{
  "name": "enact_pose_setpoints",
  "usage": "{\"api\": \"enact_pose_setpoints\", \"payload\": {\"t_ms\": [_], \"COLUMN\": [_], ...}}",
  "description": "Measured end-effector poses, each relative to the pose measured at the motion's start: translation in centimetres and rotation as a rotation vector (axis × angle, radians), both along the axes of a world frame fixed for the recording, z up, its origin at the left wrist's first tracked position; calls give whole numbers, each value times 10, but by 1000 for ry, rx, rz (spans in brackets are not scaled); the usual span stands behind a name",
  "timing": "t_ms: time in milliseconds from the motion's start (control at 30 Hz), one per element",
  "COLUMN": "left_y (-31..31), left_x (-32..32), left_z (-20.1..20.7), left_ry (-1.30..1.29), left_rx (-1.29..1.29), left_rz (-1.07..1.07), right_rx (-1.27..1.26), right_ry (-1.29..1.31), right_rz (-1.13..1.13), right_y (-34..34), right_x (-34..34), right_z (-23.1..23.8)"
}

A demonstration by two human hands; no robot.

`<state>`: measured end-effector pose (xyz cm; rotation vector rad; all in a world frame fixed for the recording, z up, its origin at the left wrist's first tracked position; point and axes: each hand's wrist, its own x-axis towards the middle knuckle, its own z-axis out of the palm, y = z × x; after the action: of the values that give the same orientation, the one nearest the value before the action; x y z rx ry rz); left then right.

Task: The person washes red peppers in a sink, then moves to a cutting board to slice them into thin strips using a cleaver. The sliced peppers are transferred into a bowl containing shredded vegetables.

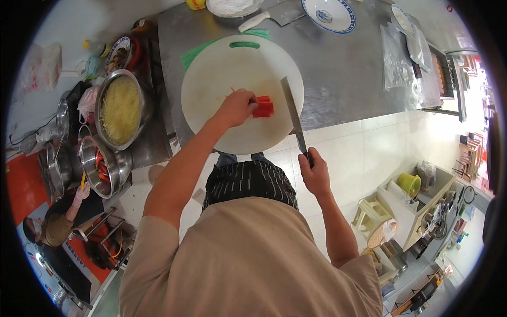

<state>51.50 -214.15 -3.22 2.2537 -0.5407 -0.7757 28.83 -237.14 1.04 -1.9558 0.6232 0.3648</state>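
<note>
On a round white cutting board [211,74] lie several flat red pepper pieces [263,109], side by side near the middle. My left hand [237,107] is closed at their left end, with its fingertips pressed on them; the fingers partly hide what they grip. A thin red strip stands out beside that hand. My right hand [316,171] is wrapped round the handle of a kitchen knife [293,113] off the board's near right edge. Its blade slants up over the right part of the board, apart from the pepper.
The board rests on a steel table [348,79] over a green cloth [191,57]. Behind it lie a cleaver [280,15] and a blue-rimmed plate [330,15]. At left stand a bowl of pale yellow shreds [120,111] and a bowl of red peppers [97,169]; a co-worker's gloved hand [82,193] is beside it.
</note>
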Motion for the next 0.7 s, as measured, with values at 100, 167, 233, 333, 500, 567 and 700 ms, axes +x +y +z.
{"api": "enact_pose_setpoints", "payload": {"t_ms": [100,167,233,333,500,567,700], "left_y": [-19,-21,-19,-19,-15,-10,-9], "left_x": [-6,-13,-13,-7,-11,-22,-31], "left_z": [-20,-30,-36,-42,-41,-41,-39], "left_ry": [-380,-471,-423,-449,-474,-431,-377], "left_rx": [95,15,73,52,12,-13,-40], "left_rz": [53,124,75,5,-95,-67,-2], "right_rx": [-24,-68,-45,-55,29,42,0], "right_ry": [-38,-50,-51,32,-80,-128,-194], "right_rz": [-1,6,1,-18,55,63,77], "right_y": [-2,-3,-2,-1,-5,-3,4], "right_x": [-6,-9,-12,-9,2,7,19], "right_z": [-2,-1,0,-1,2,1,0]}}
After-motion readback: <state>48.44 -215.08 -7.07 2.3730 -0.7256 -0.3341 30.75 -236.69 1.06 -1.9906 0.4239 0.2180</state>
